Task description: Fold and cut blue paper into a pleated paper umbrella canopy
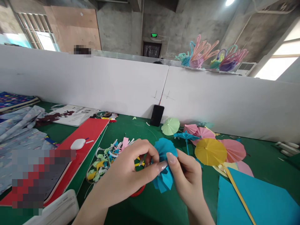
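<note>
A blue pleated paper piece (164,182) is held up above the green table between my two hands. My left hand (133,168) pinches its left side with thumb and fingers. On the right edge, my right hand (186,170) grips the folds, its thumb pressed on the front. Part of the paper is hidden behind my fingers. Behind my left hand lies a heap of coloured paper scraps (100,165), and a red ring-shaped thing (138,191) shows partly beneath that hand. Just beyond my right hand stands a small blue paper umbrella (186,136).
Finished-looking paper umbrellas, a yellow one (211,152) and a pink one (233,150) among them, lie to the right. Blue paper sheets (262,200) are at front right. A black phone (157,115) leans on the white partition (117,82). A red board (87,134) lies left.
</note>
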Demonstrator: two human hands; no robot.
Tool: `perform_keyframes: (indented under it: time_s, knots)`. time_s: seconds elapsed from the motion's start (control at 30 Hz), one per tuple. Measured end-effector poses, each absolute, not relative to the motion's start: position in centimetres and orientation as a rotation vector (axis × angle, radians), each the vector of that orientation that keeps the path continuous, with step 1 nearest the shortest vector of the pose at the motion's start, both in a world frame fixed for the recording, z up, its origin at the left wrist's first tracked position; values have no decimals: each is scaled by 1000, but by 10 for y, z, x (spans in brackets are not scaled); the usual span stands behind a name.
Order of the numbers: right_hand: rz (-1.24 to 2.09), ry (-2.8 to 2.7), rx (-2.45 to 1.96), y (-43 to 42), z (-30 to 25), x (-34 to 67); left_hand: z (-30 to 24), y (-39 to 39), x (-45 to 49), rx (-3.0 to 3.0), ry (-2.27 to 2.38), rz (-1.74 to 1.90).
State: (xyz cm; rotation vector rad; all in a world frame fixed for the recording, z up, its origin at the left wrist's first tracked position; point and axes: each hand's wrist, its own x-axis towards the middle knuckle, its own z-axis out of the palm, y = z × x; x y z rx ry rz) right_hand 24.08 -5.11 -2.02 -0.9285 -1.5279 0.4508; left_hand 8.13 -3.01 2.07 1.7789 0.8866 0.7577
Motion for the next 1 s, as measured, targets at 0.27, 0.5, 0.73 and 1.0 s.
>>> perform_keyframes:
  time_s: [0.27,0.5,0.73,1.0]
  knots:
    - [766,-1375,-874,-53,-22,243,11,-17,89,1498,1088,1110]
    - [806,-1405,-839,-49,-23,248,13,-13,91,1186,806,963]
    - [933,-1326,-851,-53,-23,252,10,-11,84,1142,798,1002]
    - [1099,-1319,-862,-55,-20,252,11,-15,90,1387,973,1130]
